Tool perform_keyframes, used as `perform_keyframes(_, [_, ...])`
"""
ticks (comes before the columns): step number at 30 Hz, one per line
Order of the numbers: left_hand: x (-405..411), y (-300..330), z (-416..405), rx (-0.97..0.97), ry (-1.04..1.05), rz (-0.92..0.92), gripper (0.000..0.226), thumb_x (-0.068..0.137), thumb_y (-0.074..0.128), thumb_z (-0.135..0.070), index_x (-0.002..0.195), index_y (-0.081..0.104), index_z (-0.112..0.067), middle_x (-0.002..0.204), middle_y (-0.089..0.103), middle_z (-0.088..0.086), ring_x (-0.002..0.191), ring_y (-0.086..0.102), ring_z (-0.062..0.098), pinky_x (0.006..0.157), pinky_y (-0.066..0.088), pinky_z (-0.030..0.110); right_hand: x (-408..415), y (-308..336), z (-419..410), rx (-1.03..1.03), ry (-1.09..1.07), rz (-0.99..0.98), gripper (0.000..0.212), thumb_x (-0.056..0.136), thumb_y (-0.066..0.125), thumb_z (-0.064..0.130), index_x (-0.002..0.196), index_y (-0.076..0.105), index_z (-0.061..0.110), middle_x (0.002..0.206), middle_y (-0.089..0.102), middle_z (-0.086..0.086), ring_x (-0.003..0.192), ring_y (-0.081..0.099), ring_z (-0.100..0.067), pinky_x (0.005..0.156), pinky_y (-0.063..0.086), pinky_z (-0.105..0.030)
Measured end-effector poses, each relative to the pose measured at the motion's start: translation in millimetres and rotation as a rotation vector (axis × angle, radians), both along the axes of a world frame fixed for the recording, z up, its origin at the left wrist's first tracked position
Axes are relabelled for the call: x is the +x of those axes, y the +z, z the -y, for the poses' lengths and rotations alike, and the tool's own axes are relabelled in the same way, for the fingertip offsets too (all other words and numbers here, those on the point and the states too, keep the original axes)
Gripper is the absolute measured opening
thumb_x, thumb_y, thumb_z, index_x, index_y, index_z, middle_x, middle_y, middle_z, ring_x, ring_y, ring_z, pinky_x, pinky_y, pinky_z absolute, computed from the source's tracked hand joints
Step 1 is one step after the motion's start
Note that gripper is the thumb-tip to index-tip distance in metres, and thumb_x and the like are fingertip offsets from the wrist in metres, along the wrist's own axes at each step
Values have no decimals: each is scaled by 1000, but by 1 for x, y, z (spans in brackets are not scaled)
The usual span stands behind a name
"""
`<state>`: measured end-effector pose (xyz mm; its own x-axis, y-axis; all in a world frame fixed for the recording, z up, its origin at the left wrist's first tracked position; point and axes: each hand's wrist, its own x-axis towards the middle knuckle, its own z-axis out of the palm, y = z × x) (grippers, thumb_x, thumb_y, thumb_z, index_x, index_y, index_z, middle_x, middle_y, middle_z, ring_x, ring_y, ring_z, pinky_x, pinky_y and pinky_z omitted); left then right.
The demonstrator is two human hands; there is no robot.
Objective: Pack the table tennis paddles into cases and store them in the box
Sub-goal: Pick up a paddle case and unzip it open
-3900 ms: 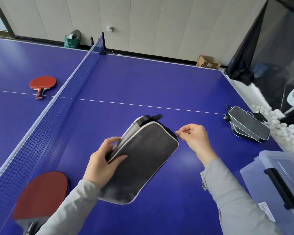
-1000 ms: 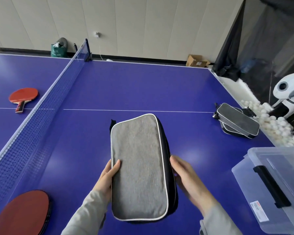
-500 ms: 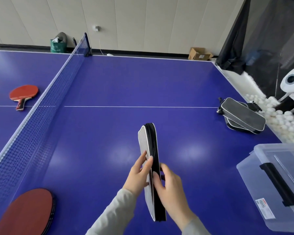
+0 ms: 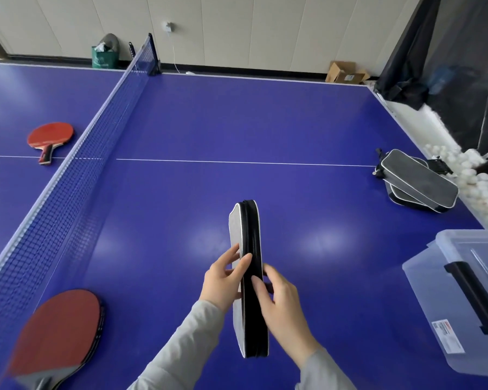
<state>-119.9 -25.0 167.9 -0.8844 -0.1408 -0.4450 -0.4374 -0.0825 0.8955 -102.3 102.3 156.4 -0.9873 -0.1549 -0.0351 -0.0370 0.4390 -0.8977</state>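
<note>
Grey paddle case (image 4: 250,280), held on edge above the blue table (image 4: 237,122), is gripped by the left hand (image 4: 223,282) and right hand (image 4: 282,305). Red paddles (image 4: 59,327) lie near left by the net (image 4: 76,164); two more cases (image 4: 417,181) lie far right, and the clear box (image 4: 462,294) stands near right.

Both hands, left hand (image 4: 223,282) and right hand (image 4: 282,305), hold an edge-on, seemingly zipped case (image 4: 250,277) above the table (image 4: 237,122).
</note>
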Motion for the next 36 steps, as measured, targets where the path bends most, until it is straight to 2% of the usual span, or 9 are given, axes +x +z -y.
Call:
perform_keyframes(5, [0, -9, 32, -226, 94, -86, 29, 87, 65, -21, 113, 61, -33, 103, 68, -8, 82, 69, 20, 73, 59, 42, -10, -4, -20, 8, -79, 37, 31, 87, 62, 12, 86, 57, 42, 81, 69, 12, 70, 66, -6, 60, 48, -12])
perform_keyframes(8, [1, -21, 63, -408, 113, -63, 40, 77, 65, -6, 106, 61, -31, 93, 66, -16, 71, 67, 13, 72, 54, 27, -19, -10, -45, 6, -132, 138, 23, 84, 64, 6, 88, 62, 29, 81, 71, 2, 70, 66, -17, 63, 50, -22])
perform_keyframes(10, [3, -34, 86, -465, 60, 3, 52, 70, 66, 3, 113, 59, -25, 98, 65, -9, 79, 67, 17, 76, 52, 29, -25, -17, -65, -16, -148, 240, 18, 84, 63, 4, 91, 63, 21, 88, 71, 4, 78, 67, -17, 68, 52, -22])
perform_keyframes(14, [10, -69, 126, -449, 33, 165, 62, 67, 73, 12, 124, 57, -9, 114, 64, 13, 103, 61, 33, 96, 47, 46, -33, -37, -107, 33, -196, 403, 16, 84, 65, 2, 96, 65, 12, 94, 72, -3, 92, 67, -22, 80, 56, -34])
perform_keyframes(19, [25, -104, 146, -306, 8, 240, 60, 68, 71, 19, 121, 57, -4, 105, 63, 12, 99, 59, 31, 83, 46, 33, -31, -69, -135, 151, -214, 551, 14, 84, 66, 4, 95, 65, 13, 100, 70, -6, 94, 65, -23, 87, 54, -40])
perform_keyframes(24, [25, -141, 143, -302, -2, 261, 62, 66, 72, 19, 122, 55, -3, 109, 63, 13, 106, 58, 36, 93, 46, 41, -26, -102, -142, 266, -197, 615, 15, 84, 66, 9, 98, 65, 13, 100, 68, -5, 96, 63, -23, 87, 52, -39])
perform_keyframes(29, [25, -157, 127, -590, -13, 255, 69, 70, 75, 3, 131, 50, -16, 124, 58, 9, 106, 57, 27, 97, 44, 38, -20, -126, -138, 435, -218, 540, 24, 83, 68, 12, 104, 59, 6, 100, 65, -8, 95, 58, -27, 82, 48, -37])
perform_keyframes(33, [43, -155, 99, -1179, -174, 67, 84, 73, 77, -32, 144, 36, -13, 144, 40, 12, 129, 40, 35, 97, 37, 49, -3, -133, -124, 765, -146, 153, 66, 78, 76, 19, 137, 47, 9, 126, 52, -13, 115, 50, -34, 91, 44, -45])
perform_keyframes(36, [60, -157, 63, -1340, -443, -51, 87, 73, 45, -67, 142, 42, -14, 149, 38, 10, 135, 40, 31, 103, 37, 48, 11, -138, -99, 884, 99, -67, 75, 78, 74, 38, 143, 43, 16, 142, 46, -16, 129, 46, -37, 97, 45, -50])
